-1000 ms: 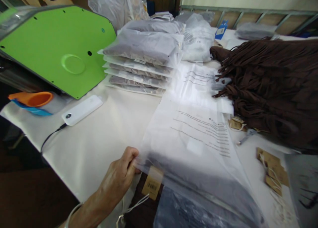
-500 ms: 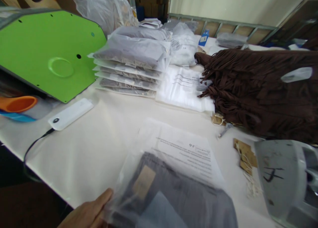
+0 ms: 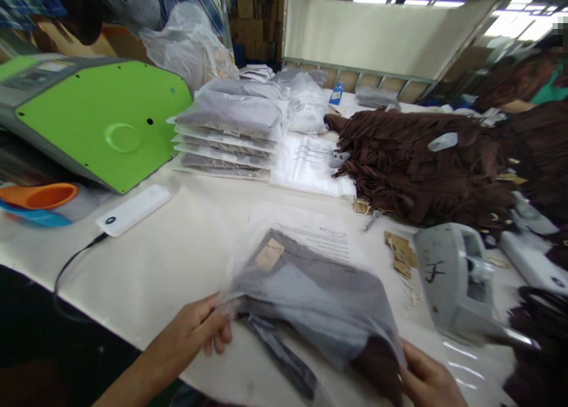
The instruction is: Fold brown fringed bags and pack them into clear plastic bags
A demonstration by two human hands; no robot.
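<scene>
A clear plastic bag (image 3: 306,291) lies on the white table in front of me, with printed text along its far end. Inside it is a folded dark garment (image 3: 337,277) with a brown cardboard tag (image 3: 270,254). My left hand (image 3: 202,324) pinches the bag's near left edge between thumb and fingers. At the near right edge, my right hand (image 3: 428,371) grips the plastic, its lower part cut off by the frame. Between my hands, the near side of the bag sags, and some dark brown cloth (image 3: 377,365) shows there.
A stack of bagged garments (image 3: 231,129) stands beyond, beside a green-sided machine (image 3: 106,123). Dark brown fringed cloth (image 3: 417,164) lies at right, behind a grey device (image 3: 448,277) and cardboard tags (image 3: 402,253). At left is a corded white device (image 3: 135,209). A person (image 3: 528,76) is far right.
My view has tilted up, showing more of the room. My right hand has come into view, holding the bag's right side. The bag's near edge now shows.
</scene>
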